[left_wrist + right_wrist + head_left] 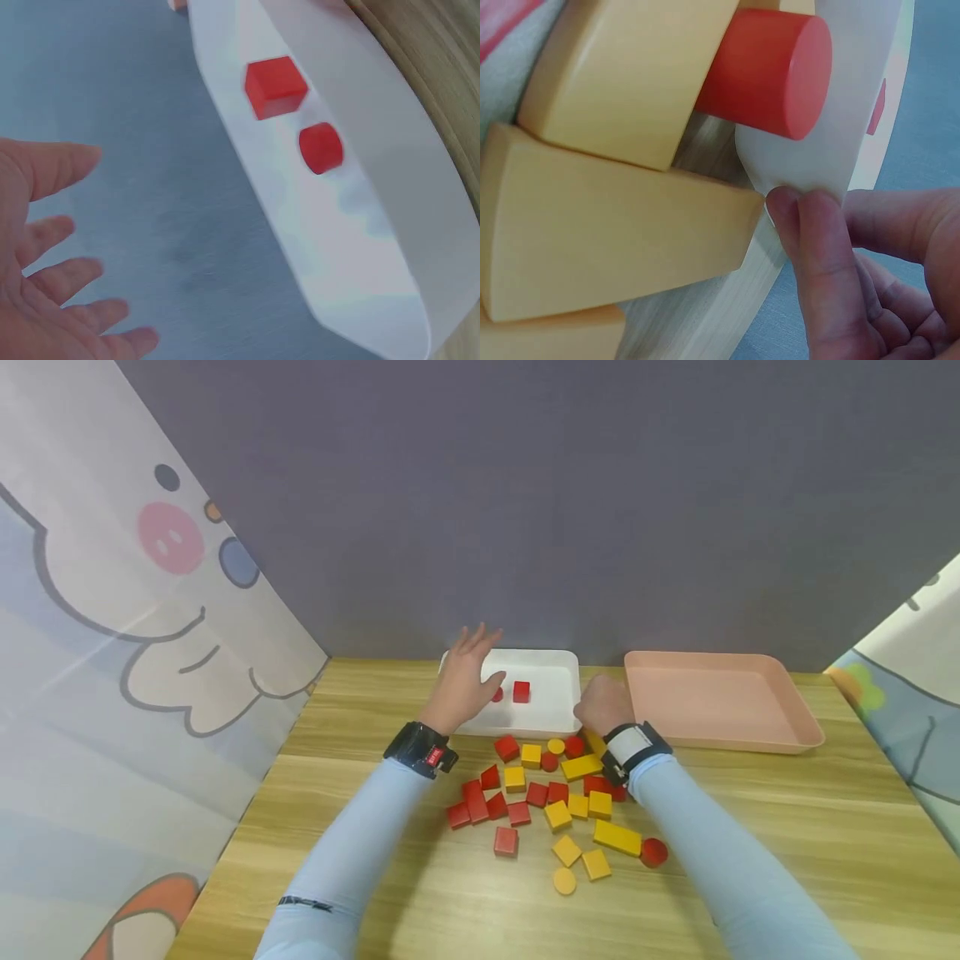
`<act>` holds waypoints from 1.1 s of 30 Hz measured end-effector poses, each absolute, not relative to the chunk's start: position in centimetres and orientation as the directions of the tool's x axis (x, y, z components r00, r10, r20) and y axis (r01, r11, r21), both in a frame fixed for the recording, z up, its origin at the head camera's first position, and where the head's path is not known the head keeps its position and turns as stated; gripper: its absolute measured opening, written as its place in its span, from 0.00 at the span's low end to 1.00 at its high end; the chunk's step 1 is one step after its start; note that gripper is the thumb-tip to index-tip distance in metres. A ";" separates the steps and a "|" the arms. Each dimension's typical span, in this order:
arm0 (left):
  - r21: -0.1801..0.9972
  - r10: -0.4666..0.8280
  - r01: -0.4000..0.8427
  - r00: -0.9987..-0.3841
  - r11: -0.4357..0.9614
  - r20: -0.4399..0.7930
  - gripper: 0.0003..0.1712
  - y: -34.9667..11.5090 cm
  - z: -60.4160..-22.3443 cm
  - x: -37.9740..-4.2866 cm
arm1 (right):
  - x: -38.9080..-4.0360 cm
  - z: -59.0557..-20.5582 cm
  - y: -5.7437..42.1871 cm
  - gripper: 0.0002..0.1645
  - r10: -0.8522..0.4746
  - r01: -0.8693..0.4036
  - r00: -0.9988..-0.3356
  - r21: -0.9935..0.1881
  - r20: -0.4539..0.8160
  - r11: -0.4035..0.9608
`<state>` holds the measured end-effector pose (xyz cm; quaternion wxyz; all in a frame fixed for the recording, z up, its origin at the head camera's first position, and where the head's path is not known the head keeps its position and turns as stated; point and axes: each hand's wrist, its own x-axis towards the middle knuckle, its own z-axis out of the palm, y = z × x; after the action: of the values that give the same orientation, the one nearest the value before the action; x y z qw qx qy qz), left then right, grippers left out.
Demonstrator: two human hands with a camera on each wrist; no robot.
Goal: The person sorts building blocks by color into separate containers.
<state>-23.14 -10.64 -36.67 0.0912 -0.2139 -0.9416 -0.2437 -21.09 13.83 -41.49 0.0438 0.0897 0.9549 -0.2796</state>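
Observation:
Over the left end of the white tray (551, 681), my left hand (459, 687) has its fingers spread and holds nothing. Inside that tray lie a red cube block (521, 692) and a red cylinder block (321, 148). My right hand (604, 703) is at the tray's right end, pinching its rim between thumb and fingers (826, 255). Close to those fingers are a yellow block (622, 225) and another red cylinder block (769, 71), both outside the tray.
Several red and yellow blocks (557, 815) lie scattered on the wooden table (337, 827) in front of the tray. To the right stands a pink tray (712, 697). A grey wall (525, 510) rises behind both trays.

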 end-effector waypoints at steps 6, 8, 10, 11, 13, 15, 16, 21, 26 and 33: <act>0.275 0.414 0.475 -0.875 0.836 0.252 0.54 -10.9 -36.9 -20.4 | -21.0 -41.4 14.1 0.11 0.140 0.201 -0.978 -0.521 -0.156 0.829; 0.220 0.425 0.473 -0.875 0.853 0.231 0.55 -10.9 -37.4 -19.6 | -21.0 -41.4 14.1 0.11 0.141 0.207 -0.976 -0.520 -0.163 0.829; 0.196 0.432 0.469 -0.879 0.861 0.202 0.55 -10.9 -38.1 -18.7 | -21.0 -41.5 14.1 0.12 0.143 0.212 -0.975 -0.526 -0.169 0.824; 0.201 0.436 0.467 -0.882 0.861 0.181 0.55 -10.9 -38.4 -18.2 | -21.0 -41.5 14.1 0.11 0.146 0.216 -0.974 -0.530 -0.172 0.820; 0.217 0.443 0.465 -0.885 0.858 0.143 0.55 -11.0 -39.2 -17.2 | -21.0 -41.4 14.1 0.11 0.148 0.217 -0.975 -0.535 -0.168 0.816; 0.237 0.449 0.464 -0.886 0.854 0.115 0.55 -11.0 -40.1 -16.4 | -21.0 -41.3 14.0 0.11 0.145 0.211 -0.976 -0.539 -0.162 0.815; 0.247 0.453 0.466 -0.885 0.850 0.109 0.54 -11.0 -40.5 -16.1 | -21.0 -41.2 14.0 0.11 0.142 0.206 -0.977 -0.541 -0.158 0.816; 0.280 0.453 0.467 -0.884 0.839 0.115 0.47 -10.8 -42.0 -15.4 | -21.1 -41.0 14.0 0.12 0.138 0.200 -0.979 -0.546 -0.153 0.814; 0.282 0.449 0.460 -0.887 0.842 0.106 0.32 -10.6 -42.8 -15.3 | -21.1 -41.1 14.0 0.11 0.144 0.214 -0.975 -0.553 -0.167 0.806; 0.271 0.452 0.468 -0.883 0.841 0.123 0.16 -10.1 -42.9 -15.4 | -21.1 -41.3 14.1 0.11 0.138 0.205 -0.977 -0.543 -0.162 0.814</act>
<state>-15.44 -10.13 -42.86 0.0270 -0.2400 -0.9590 -0.1479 -21.09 14.15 -41.33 0.0577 0.0903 0.9507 -0.2910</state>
